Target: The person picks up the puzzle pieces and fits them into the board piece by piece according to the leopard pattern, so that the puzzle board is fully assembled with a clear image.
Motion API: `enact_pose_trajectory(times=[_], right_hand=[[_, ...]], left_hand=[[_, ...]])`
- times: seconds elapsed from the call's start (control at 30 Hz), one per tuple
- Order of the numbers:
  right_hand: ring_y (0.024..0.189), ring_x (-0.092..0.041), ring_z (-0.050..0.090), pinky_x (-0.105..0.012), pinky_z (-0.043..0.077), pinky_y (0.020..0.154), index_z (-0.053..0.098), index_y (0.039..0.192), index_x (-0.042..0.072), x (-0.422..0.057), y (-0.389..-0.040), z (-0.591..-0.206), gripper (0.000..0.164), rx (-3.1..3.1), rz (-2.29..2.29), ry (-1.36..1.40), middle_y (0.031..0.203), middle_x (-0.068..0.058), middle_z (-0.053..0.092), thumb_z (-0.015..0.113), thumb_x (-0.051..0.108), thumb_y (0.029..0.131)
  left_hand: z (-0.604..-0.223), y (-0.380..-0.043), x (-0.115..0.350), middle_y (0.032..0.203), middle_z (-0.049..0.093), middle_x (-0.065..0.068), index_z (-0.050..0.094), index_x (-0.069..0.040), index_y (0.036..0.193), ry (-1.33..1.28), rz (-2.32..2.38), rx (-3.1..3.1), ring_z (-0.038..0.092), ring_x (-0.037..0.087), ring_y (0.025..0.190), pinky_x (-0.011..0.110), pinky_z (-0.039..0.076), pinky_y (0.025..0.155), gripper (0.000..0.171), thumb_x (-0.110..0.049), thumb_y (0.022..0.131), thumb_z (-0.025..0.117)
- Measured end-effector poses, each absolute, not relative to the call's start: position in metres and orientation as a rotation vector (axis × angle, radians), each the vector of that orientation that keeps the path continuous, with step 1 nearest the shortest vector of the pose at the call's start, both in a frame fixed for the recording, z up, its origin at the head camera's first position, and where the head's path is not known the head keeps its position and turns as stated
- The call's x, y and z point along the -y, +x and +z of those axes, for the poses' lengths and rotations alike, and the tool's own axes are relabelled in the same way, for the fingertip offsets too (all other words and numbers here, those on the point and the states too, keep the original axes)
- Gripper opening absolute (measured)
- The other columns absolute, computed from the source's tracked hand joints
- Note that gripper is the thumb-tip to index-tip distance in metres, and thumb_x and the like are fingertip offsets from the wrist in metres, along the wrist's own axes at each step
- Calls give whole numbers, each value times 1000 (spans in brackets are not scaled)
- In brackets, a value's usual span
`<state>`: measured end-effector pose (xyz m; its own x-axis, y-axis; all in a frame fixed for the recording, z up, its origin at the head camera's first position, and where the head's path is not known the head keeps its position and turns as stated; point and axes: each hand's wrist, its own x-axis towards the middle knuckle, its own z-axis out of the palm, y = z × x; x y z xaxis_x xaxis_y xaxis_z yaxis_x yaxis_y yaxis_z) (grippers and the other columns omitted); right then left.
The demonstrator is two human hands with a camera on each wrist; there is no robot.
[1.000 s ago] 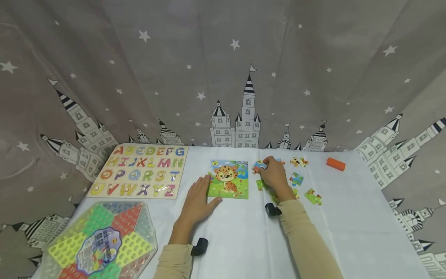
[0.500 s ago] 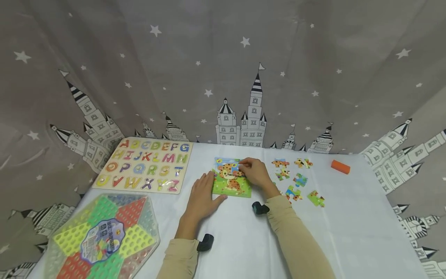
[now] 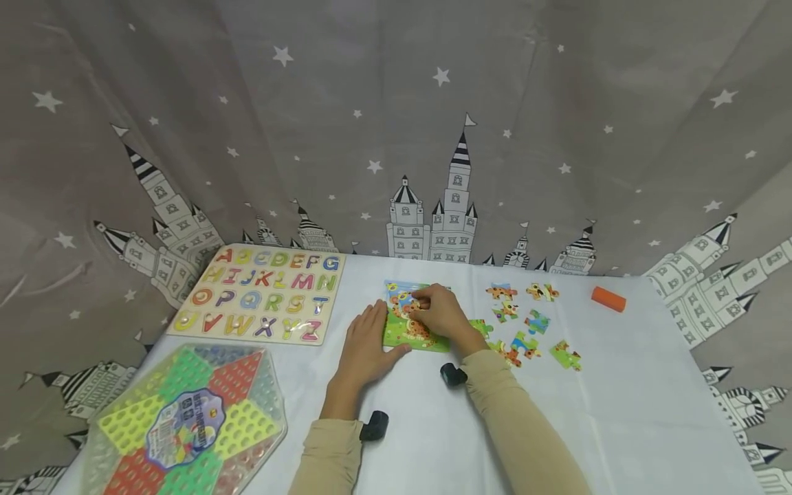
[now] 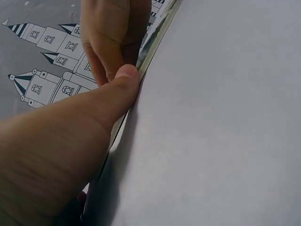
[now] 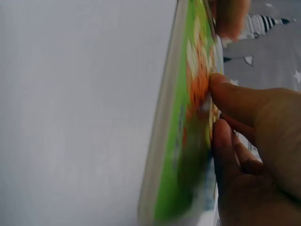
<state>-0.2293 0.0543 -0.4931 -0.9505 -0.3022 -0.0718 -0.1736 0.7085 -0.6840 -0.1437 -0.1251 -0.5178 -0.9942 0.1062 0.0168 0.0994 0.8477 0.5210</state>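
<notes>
A small square jigsaw puzzle (image 3: 396, 337) with a spotted cub on green grass lies in the middle of the white table. My left hand (image 3: 368, 349) rests along its left side, fingers fairly straight, with the thumb tip near the front edge. Over the picture, my right hand (image 3: 442, 315) pinches a jigsaw piece (image 3: 416, 306) between thumb and fingertips, low against the board. In the right wrist view the fingertips (image 5: 221, 89) meet at the board's surface, and most of the piece is hidden. The hand also covers the board's upper right part.
Several loose jigsaw pieces (image 3: 537, 321) lie right of the board, some partly behind the right wrist. An orange cylinder (image 3: 609, 299) lies farther right. A wooden alphabet board (image 3: 260, 295) and a packaged star-shaped game board (image 3: 185, 419) occupy the left. A castle-print curtain (image 3: 346, 137) hangs behind.
My right hand has picked up a piece from the loose ones and carried it left onto the puzzle board. My left hand has stayed by the board. The head view has shifted slightly.
</notes>
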Motion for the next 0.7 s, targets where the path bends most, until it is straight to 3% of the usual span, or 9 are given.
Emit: enact_pose_trajectory(times=[0.43, 0.7], right_hand=[[104, -22, 66, -36, 59, 92, 70, 128, 7, -26, -237, -493, 41, -2773, -1093, -314, 120, -11, 66, 78, 23, 91], [113, -26, 65, -40, 56, 101, 71, 127, 9, -23, -239, -486, 39, -2762, -1035, -307, 123, -11, 68, 77, 26, 92]], left_hand=[[-521, -149, 123, 170, 26, 12, 23, -7, 163, 162, 841, -2998, 21, 32, 158, 50, 17, 131, 104, -60, 88, 70], [-516, -146, 124, 169, 28, 12, 26, -6, 162, 145, 855, -3007, 23, 33, 158, 50, 18, 131, 103, -58, 87, 72]])
